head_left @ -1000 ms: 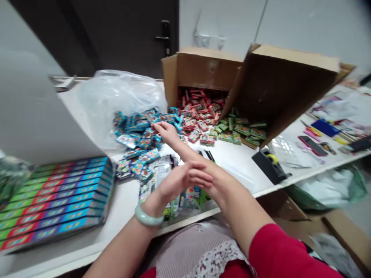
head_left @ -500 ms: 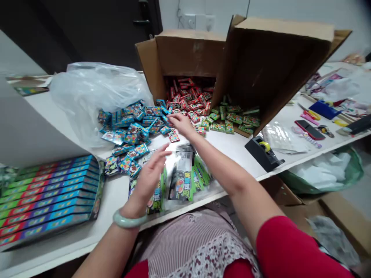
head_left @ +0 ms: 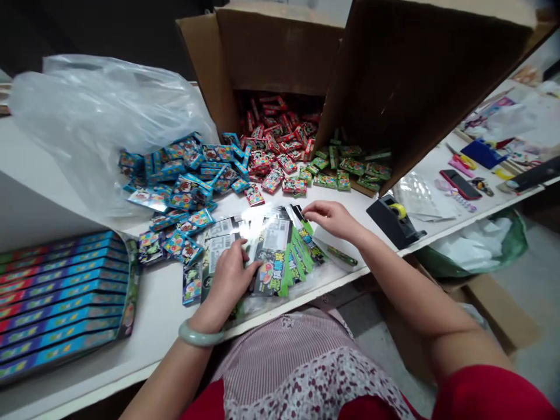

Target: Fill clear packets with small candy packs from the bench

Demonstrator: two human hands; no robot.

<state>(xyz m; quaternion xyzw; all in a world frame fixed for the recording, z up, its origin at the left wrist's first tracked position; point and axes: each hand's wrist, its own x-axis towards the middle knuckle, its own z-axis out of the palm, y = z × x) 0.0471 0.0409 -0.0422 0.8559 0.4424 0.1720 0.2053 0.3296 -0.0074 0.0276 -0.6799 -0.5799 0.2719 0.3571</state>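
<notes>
My left hand (head_left: 230,274), with a pale green bangle on the wrist, rests on a fanned stack of printed clear bags (head_left: 273,268) in black and green. Its thumb and fingers are apart. At the stack's upper right is my right hand (head_left: 335,220), its thumb and fingertips drawn together by the bags' top edge; what lies between them is too small to make out. Blue candy packets (head_left: 188,189) are heaped behind my left hand. Red packets (head_left: 273,137) spill from a cardboard box (head_left: 266,55), with green packets (head_left: 345,166) to their right.
A display box (head_left: 65,297) of colourful packs stands at the left. Behind the blue heap bulges a clear plastic bag (head_left: 118,111). A black tape dispenser (head_left: 394,221) sits right of my right hand, with a phone (head_left: 460,184) and scissors (head_left: 464,158) farther off.
My right hand has moved from the blue and red packets rightward and nearer, to the bags' upper right. My left hand has lowered onto the bags. The view has shifted closer to the table.
</notes>
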